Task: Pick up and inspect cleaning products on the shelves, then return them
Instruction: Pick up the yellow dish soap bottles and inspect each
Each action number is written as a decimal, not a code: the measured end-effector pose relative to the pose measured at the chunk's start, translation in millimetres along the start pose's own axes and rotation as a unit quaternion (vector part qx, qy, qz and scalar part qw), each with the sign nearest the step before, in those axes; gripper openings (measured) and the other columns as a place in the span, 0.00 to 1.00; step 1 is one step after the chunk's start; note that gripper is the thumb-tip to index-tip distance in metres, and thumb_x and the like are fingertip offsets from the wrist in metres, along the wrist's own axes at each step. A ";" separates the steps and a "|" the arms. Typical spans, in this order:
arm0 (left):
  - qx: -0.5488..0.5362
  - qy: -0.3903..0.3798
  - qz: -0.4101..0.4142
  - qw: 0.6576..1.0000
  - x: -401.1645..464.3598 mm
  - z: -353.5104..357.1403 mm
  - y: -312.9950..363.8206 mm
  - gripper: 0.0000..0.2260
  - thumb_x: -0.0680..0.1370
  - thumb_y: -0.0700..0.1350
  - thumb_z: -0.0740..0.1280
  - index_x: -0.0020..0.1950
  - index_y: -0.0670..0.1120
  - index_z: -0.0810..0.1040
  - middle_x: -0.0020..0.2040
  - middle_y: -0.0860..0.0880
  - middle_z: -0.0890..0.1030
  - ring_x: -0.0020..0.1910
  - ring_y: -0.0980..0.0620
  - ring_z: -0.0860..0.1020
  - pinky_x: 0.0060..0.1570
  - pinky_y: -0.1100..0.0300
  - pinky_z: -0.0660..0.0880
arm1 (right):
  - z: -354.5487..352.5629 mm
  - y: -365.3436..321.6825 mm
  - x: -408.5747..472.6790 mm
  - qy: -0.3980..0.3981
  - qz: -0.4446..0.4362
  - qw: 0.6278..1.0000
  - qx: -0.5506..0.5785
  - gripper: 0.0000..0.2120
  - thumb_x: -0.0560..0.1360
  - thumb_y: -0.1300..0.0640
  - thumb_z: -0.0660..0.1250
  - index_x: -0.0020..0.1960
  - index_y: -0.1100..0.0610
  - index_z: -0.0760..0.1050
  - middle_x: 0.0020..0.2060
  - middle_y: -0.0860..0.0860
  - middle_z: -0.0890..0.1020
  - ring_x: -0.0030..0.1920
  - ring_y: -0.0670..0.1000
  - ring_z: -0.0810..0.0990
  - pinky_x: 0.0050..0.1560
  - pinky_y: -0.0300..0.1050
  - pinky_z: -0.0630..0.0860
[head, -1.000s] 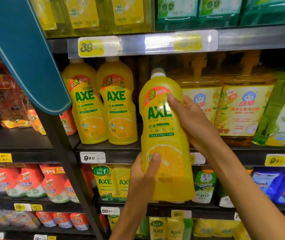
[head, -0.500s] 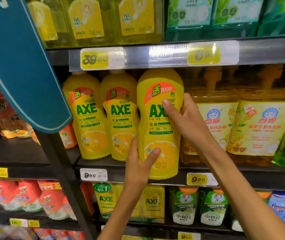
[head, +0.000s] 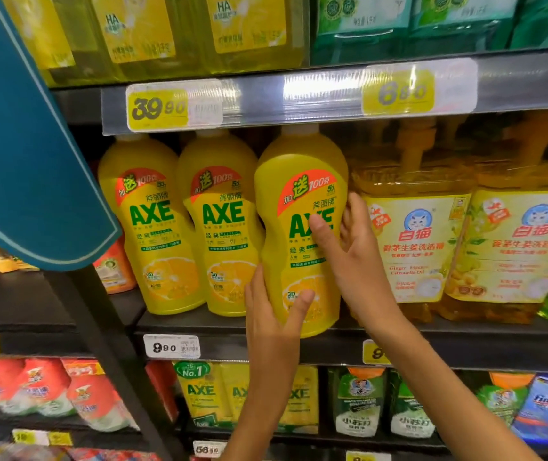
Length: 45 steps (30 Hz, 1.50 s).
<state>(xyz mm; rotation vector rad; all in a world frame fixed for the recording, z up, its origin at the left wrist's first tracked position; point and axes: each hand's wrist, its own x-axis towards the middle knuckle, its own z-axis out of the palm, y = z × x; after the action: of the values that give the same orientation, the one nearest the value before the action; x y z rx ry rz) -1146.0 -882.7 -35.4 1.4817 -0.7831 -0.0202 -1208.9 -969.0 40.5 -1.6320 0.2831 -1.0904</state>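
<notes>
On shelf (head: pixel 219 331), hands (head: pixel 302 287) grip bottle (head: pixel 299 261).

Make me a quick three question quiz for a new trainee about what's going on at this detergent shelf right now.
1. True or false: both hands hold the yellow AXE bottle.
2. Multiple choice: what stands directly right of that bottle on the shelf? A) red pouches B) amber cat-label bottles C) green boxes
3. Fill in: the white price tag under the AXE row reads ____.

Key
1. True: the left hand grips it low by the lemon picture, the right hand grips its right side at the label.
2. B, the amber cat-label bottles.
3. 9.90
</notes>
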 end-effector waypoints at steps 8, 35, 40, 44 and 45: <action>0.184 0.087 0.101 0.974 -9.6 7.1 -7.0 0.37 0.70 0.49 0.72 0.74 0.50 0.57 0.65 0.45 0.67 0.62 0.60 0.60 0.61 0.60 0.63 | 3.6 19.9 -21.8 0.021 0.010 0.996 -0.082 0.35 0.72 0.42 0.63 0.75 0.45 0.55 0.66 0.42 0.72 0.65 0.40 0.72 0.61 0.44 0.75; 0.267 0.047 0.153 0.950 -19.6 17.9 26.7 0.27 0.75 0.39 0.68 0.73 0.40 0.63 0.58 0.39 0.73 0.58 0.42 0.72 0.58 0.46 0.72 | -40.4 -55.0 -40.6 0.234 -0.232 0.902 -0.278 0.19 0.79 0.57 0.62 0.69 0.60 0.68 0.66 0.51 0.73 0.68 0.49 0.69 0.67 0.36 0.65; 0.243 -0.034 0.265 0.933 -12.3 50.9 57.9 0.32 0.75 0.40 0.69 0.75 0.43 0.57 0.71 0.43 0.67 0.69 0.52 0.62 0.68 0.57 0.62 | -105.6 -70.4 7.1 0.207 -0.136 0.875 -0.416 0.19 0.78 0.46 0.63 0.55 0.63 0.75 0.49 0.58 0.79 0.52 0.55 0.75 0.54 0.40 0.64; 0.191 -0.102 0.204 0.955 -12.2 82.6 62.0 0.43 0.76 0.42 0.68 0.73 0.50 0.34 0.78 0.48 0.42 0.75 0.58 0.40 0.73 0.62 0.44 | -115.5 -69.7 28.3 0.108 -0.086 0.798 -0.587 0.30 0.68 0.28 0.47 0.27 0.54 0.59 0.22 0.48 0.64 0.25 0.49 0.62 0.39 0.47 0.59; 0.183 -0.104 0.192 0.959 -13.9 88.6 60.6 0.45 0.76 0.42 0.68 0.72 0.50 0.31 0.77 0.48 0.39 0.75 0.56 0.38 0.74 0.60 0.44 | -115.3 -71.0 28.6 0.092 -0.091 0.787 -0.603 0.30 0.67 0.27 0.47 0.26 0.53 0.56 0.21 0.47 0.61 0.24 0.47 0.60 0.35 0.46 0.55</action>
<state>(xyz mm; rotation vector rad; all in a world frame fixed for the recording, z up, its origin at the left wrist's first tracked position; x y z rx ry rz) -1225.7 -945.2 2.7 1.6664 -1.2896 0.2794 -1305.5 -1036.0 113.7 -2.7064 1.1562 -1.2991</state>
